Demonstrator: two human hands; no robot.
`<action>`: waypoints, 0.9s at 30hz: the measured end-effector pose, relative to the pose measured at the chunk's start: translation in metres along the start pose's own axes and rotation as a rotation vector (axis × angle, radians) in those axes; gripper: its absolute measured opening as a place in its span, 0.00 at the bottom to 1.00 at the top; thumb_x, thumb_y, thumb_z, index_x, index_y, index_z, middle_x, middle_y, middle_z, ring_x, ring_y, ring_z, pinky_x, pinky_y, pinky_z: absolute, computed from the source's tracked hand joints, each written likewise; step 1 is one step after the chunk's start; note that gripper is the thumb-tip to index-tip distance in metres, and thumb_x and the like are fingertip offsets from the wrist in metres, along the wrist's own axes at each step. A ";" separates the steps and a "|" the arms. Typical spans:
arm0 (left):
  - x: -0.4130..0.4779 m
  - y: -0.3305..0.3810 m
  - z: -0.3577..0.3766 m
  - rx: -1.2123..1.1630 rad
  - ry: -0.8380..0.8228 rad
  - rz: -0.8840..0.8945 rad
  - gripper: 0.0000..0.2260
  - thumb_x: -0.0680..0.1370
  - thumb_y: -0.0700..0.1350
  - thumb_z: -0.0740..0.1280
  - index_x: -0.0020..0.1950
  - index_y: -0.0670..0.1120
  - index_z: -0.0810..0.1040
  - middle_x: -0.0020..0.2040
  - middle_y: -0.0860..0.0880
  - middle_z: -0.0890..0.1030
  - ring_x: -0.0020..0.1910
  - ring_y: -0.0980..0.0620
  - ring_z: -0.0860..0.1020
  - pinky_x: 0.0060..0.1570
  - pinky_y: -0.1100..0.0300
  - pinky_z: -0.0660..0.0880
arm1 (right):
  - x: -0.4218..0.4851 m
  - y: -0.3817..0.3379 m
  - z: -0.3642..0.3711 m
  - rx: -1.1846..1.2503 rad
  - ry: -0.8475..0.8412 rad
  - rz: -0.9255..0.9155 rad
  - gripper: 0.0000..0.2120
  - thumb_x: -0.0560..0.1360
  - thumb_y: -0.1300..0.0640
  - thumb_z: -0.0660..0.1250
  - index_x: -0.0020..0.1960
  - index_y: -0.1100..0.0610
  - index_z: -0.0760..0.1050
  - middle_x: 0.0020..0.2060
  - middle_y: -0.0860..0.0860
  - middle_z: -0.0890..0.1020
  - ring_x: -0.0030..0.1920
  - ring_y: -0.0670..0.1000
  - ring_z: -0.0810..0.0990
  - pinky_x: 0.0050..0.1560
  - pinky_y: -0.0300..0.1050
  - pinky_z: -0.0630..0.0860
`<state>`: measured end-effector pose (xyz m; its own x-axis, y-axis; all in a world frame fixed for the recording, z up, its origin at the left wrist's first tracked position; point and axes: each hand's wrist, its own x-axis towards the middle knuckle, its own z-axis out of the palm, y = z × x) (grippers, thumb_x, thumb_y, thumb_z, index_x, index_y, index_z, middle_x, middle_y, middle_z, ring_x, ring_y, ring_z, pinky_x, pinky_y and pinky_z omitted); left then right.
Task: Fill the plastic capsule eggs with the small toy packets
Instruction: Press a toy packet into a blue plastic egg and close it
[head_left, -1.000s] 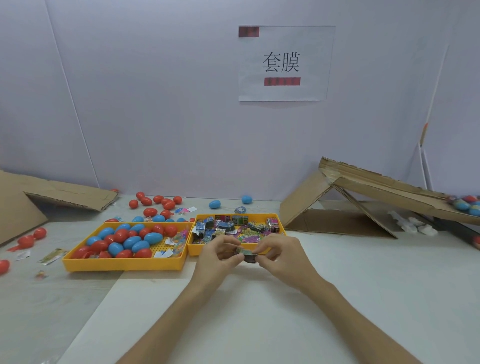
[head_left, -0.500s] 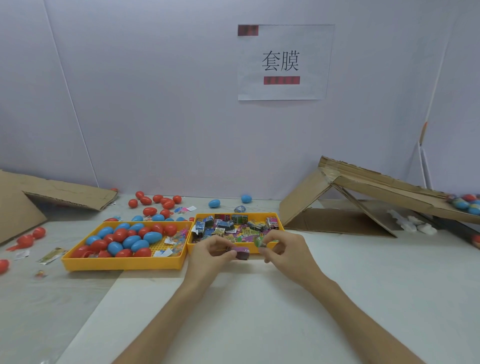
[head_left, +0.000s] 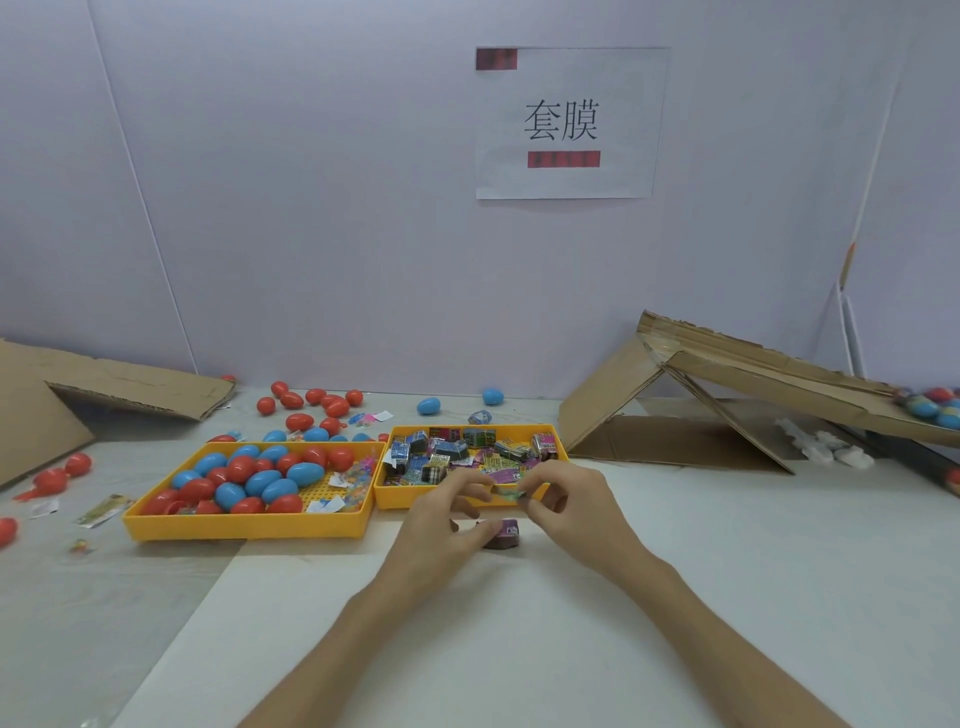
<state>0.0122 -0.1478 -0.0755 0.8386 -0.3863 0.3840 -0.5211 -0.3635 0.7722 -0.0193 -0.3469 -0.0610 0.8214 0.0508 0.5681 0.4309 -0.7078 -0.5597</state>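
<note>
While we pinch a green toy packet (head_left: 511, 497) between our left hand (head_left: 441, 519) and right hand (head_left: 576, 501), fingers curled, purple packet (head_left: 503, 536) on the counter (head_left: 675, 597) just beneath, touching our left hand, yellow packet tray (head_left: 397, 499) right behind

Green packet (head_left: 511, 496) pinched, eggs (head_left: 249, 480) heaped

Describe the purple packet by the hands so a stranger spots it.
Find the yellow tray of toy packets. Just before its near wall, by the left hand, a purple packet lies on the table; its green neighbour is pinched in the right hand.
</note>
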 end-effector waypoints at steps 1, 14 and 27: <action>0.000 0.001 0.000 -0.029 0.000 0.007 0.18 0.76 0.46 0.75 0.62 0.60 0.75 0.54 0.58 0.82 0.50 0.61 0.81 0.46 0.65 0.77 | 0.000 0.000 0.000 0.001 -0.014 -0.009 0.11 0.72 0.64 0.74 0.43 0.49 0.80 0.37 0.36 0.79 0.36 0.42 0.79 0.36 0.28 0.72; 0.002 0.005 -0.002 -0.118 -0.020 -0.015 0.05 0.80 0.45 0.70 0.47 0.51 0.84 0.40 0.58 0.84 0.42 0.57 0.83 0.41 0.65 0.77 | -0.001 -0.008 0.000 0.131 -0.035 0.045 0.06 0.75 0.58 0.74 0.42 0.49 0.81 0.36 0.41 0.82 0.33 0.48 0.80 0.35 0.40 0.76; 0.001 0.007 -0.001 -0.191 -0.052 -0.069 0.05 0.81 0.42 0.69 0.55 0.46 0.84 0.44 0.50 0.87 0.45 0.53 0.86 0.46 0.61 0.81 | 0.000 -0.009 0.001 0.078 -0.059 -0.026 0.06 0.78 0.63 0.70 0.51 0.57 0.85 0.40 0.40 0.79 0.36 0.44 0.77 0.39 0.39 0.75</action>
<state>0.0096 -0.1504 -0.0689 0.8593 -0.4108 0.3045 -0.4193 -0.2250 0.8796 -0.0232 -0.3395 -0.0566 0.8289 0.1114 0.5482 0.4787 -0.6484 -0.5919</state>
